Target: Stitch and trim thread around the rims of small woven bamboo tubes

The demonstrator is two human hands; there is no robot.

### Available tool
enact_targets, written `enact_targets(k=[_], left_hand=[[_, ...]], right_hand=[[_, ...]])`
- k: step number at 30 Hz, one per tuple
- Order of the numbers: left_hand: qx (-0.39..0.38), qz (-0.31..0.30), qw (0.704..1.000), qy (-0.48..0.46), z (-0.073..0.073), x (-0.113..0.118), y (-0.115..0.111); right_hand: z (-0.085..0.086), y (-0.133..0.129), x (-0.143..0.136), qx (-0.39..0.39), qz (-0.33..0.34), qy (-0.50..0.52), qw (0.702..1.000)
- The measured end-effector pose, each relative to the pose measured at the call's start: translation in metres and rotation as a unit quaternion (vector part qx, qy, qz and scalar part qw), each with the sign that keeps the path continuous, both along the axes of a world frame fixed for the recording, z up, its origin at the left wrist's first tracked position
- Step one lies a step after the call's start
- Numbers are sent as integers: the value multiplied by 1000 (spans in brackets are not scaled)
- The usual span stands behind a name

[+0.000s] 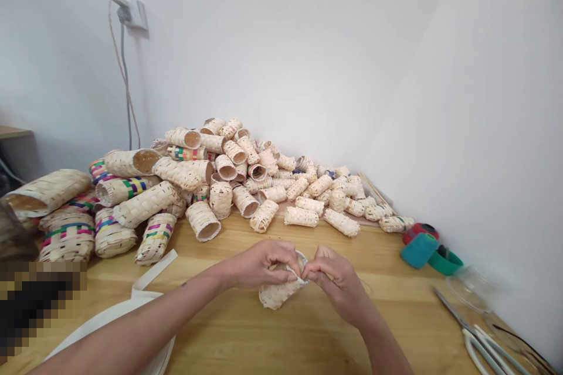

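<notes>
- Woven basket (pixel 278 296): a small pale tube, tilted just above the table (pixel 250 343) or resting on it, I cannot tell which; its open end points between 1 and 2 o'clock, its closed end between 7 and 8.
- Left hand (pixel 268 263): thumb and fingers closed in a pinch on the rim.
- Right hand (pixel 334 278): fingertips drawn together at the rim's 3 o'clock side; whether they also have something fine is too small to tell.
- Handling: probably very light, springy and dry rather than slippery; the thin walls would likely dent or split under a hard squeeze. The rim suits a pinch, the mid-body a loose wrap.
- Texture: flat interlaced strips, slightly ragged, with a bound-looking edge.
- From 10 to 2 o'clock: a pile of baskets (pixel 220 196), mostly tubular, some with coloured bands.
- Between 2 and 3 o'clock: a teal spool (pixel 420 251), its side smooth.
- Near 4 o'clock: scissors (pixel 474 340), pale-handled, metal-bladed.
</notes>
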State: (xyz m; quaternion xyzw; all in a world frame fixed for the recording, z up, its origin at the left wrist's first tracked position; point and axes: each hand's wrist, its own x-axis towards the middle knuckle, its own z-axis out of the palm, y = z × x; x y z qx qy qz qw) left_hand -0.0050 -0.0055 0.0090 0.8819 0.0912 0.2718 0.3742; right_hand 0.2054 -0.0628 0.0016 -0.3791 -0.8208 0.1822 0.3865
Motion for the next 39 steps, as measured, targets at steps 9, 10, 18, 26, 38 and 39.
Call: enact_targets(k=[9, 10, 18, 26, 38, 39], left_hand=[[-4, 5, 1000, 10, 1, -1, 0], [0, 4, 1000, 11, 1, -1, 0], [1, 3, 1000, 10, 1, -1, 0], [11, 1, 1000, 5, -2, 1, 1], [2, 7, 1000, -4, -2, 3, 0], [-5, 8, 1000, -3, -1, 2, 0]], right_hand=[[-1, 1, 1, -23, -2, 11, 1000], [-1, 1, 1, -23, -3, 11, 1000], [-1, 1, 0, -15, -2, 7, 1000], [1, -2, -3, 19, -1, 6, 1000], [1, 0, 0, -4, 10, 5, 1000], [1, 1, 1, -19, 10, 7, 1000]])
